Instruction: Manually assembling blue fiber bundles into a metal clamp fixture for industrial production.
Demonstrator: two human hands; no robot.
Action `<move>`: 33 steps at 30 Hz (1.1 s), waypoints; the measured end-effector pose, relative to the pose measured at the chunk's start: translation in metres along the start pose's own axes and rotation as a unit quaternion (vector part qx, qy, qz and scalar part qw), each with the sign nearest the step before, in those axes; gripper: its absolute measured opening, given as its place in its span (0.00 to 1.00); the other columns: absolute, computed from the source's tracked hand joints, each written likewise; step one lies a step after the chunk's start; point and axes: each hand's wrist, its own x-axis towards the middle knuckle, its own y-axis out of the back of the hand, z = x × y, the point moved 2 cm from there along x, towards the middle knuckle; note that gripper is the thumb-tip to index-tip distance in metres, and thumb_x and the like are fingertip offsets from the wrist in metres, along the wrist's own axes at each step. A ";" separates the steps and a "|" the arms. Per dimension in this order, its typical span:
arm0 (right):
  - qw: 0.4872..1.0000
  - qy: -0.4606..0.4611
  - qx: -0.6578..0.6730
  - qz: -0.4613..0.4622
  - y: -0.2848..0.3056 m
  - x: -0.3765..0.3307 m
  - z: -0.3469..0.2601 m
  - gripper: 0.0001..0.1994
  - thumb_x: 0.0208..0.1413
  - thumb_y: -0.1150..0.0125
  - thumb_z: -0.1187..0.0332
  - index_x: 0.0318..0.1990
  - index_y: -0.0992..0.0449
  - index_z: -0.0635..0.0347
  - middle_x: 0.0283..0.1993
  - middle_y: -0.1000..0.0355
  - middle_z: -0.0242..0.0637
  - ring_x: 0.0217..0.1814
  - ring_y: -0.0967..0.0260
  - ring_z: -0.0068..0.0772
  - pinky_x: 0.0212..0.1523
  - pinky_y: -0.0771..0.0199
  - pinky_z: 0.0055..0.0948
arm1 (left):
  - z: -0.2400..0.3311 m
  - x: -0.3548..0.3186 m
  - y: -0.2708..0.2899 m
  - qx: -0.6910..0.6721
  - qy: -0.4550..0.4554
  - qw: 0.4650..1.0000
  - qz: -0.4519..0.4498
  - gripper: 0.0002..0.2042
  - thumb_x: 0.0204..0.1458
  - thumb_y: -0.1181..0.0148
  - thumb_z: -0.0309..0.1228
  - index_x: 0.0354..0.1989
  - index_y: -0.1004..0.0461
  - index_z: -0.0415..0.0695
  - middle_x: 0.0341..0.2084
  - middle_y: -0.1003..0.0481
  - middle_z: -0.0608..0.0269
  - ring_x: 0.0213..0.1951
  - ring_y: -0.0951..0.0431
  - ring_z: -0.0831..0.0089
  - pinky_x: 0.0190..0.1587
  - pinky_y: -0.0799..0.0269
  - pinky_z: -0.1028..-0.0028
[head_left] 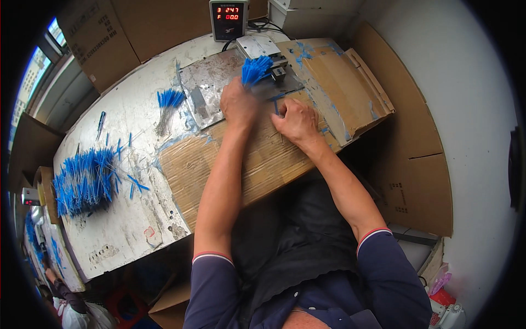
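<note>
Head view shows the left hand [239,102] near the upper centre of the frame, closed around a bundle of blue-tipped wires [256,69], its tips fanning out above the fist beside a small black block [278,74]. Just right of centre, the right hand [297,119] bends its fingers over the cardboard sheet [192,164], close to a thin blue strip [276,105]; whether it grips anything cannot be told. Left of the upper centre lies a loose bunch [169,101], with a large blue-tipped pile [85,178] at the left and a digital display [228,21] at the top.
</note>
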 end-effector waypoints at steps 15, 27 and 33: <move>0.957 -0.119 0.261 -0.037 -0.006 0.027 0.034 0.10 0.47 0.32 0.63 0.27 0.18 0.63 0.27 0.20 0.44 0.31 0.20 0.37 0.36 0.24 0.34 | 0.001 0.001 -0.003 0.064 -0.045 0.997 -0.005 0.06 0.52 0.42 0.27 0.36 0.25 0.40 0.32 0.22 0.48 0.39 0.23 0.49 0.42 0.29 0.54; 0.981 -0.143 0.129 0.007 -0.024 0.078 0.025 0.08 0.47 0.34 0.62 0.27 0.16 0.56 0.32 0.18 0.44 0.37 0.20 0.46 0.43 0.21 0.41 | -0.008 0.003 0.002 0.055 -0.052 0.997 -0.017 0.09 0.53 0.41 0.28 0.41 0.25 0.39 0.37 0.26 0.47 0.43 0.25 0.48 0.46 0.28 0.55; 0.979 -0.131 0.150 0.028 -0.031 0.077 0.027 0.09 0.47 0.34 0.62 0.26 0.16 0.57 0.31 0.19 0.44 0.36 0.20 0.47 0.42 0.21 0.42 | -0.019 0.010 0.004 0.021 -0.002 0.997 0.071 0.07 0.58 0.45 0.23 0.44 0.27 0.40 0.35 0.26 0.46 0.41 0.25 0.43 0.44 0.31 0.51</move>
